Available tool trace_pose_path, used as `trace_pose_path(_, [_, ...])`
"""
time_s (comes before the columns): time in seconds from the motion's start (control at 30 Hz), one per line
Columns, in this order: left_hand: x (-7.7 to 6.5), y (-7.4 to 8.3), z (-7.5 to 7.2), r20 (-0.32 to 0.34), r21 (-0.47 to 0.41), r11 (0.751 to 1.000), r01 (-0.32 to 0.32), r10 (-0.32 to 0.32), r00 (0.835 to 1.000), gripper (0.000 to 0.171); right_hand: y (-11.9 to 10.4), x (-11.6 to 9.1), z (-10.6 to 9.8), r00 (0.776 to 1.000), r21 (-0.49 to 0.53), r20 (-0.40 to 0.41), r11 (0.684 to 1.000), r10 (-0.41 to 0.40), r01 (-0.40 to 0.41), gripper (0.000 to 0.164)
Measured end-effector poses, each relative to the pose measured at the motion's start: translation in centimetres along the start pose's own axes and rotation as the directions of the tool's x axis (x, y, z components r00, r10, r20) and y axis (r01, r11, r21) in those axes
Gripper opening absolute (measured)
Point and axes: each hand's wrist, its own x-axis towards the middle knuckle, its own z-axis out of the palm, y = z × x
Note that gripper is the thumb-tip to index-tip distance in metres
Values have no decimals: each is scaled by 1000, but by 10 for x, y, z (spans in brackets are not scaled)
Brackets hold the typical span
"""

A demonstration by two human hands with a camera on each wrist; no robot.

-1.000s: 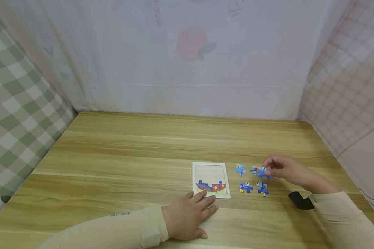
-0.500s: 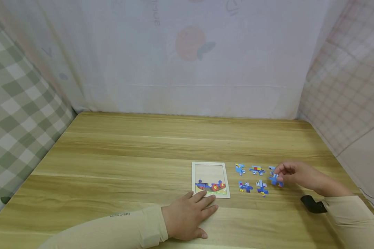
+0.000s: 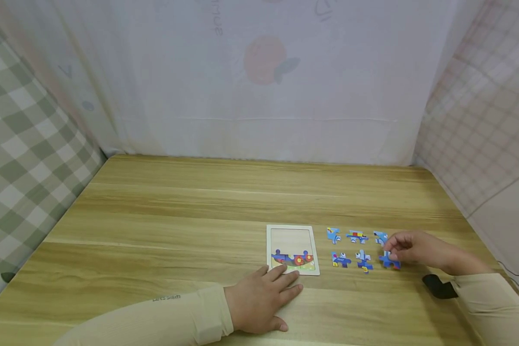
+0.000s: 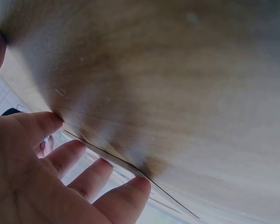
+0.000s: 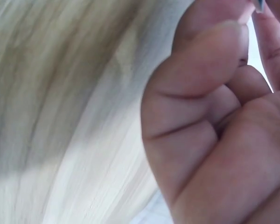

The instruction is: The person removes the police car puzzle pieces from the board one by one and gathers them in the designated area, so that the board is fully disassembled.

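My right hand (image 3: 419, 250) pinches a blue jigsaw piece (image 3: 389, 261) at the right end of the nearer row of pieces. In the right wrist view that hand's fingers are curled, and only a sliver of the piece shows at the top edge. With fingers spread, my left hand (image 3: 261, 300) lies on the table, its fingertips (image 4: 135, 184) touching the near edge of a white puzzle frame (image 3: 314, 245). Several joined pieces (image 3: 291, 259) with red flowers fill the lower part of the frame; its upper part is bare board.
Right of the frame lie loose jigsaw pieces: a light blue one (image 3: 333, 235), one with red and yellow blocks (image 3: 357, 236), another light blue one (image 3: 380, 237), and two nearer ones (image 3: 340, 260). White curtain (image 3: 259, 120) bounds the wooden table (image 3: 177, 211) at the back.
My right hand has carried the blue piece rightward and nearer, away from the far row to the right end of the near row. My left hand has stayed where it was.
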Motion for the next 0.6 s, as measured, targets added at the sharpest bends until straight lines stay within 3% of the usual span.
trace_pose_path(0.33, [0,0,-1,12,-12,1000,0,0,1000,71,6,0,-2,1000,1,29,1000,8,-8,16])
trace_pose_path(0.6, [0,0,-1,5,-12,1000,-1,1,1000,71,7,1,3,1000,-67,-19,998,0,-1,11])
